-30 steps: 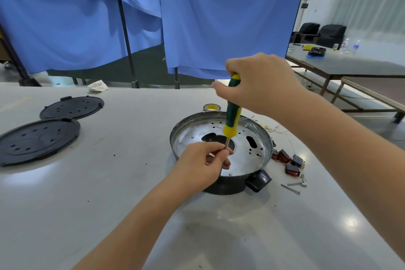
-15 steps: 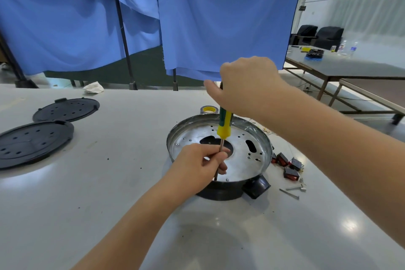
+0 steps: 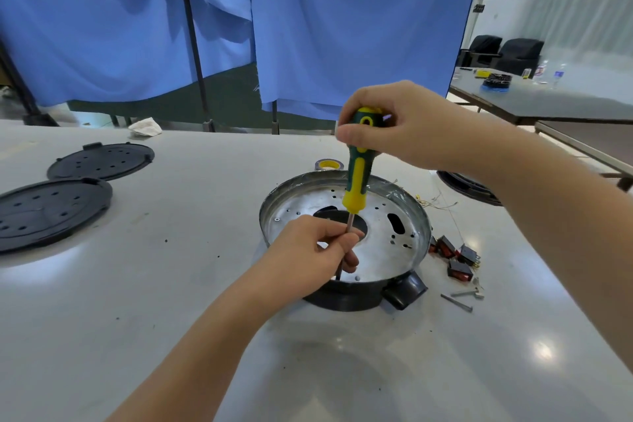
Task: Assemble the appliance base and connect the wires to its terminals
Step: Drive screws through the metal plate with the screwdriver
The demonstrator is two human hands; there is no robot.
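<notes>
The step in hand seems to be driving a screw into the near rim of the appliance base (image 3: 394, 236), which sits a little right of the middle of the surface (image 3: 171, 284). The right hand (image 3: 404, 127) has its fingers curled around the handle of the screwdriver (image 3: 356, 178), and the left hand (image 3: 308, 250) pinches its metal shaft to steady the tip. The base is a shallow shiny metal pan with many small holes and a black outer ring; next, I think, the tool must stay upright while it turns.
</notes>
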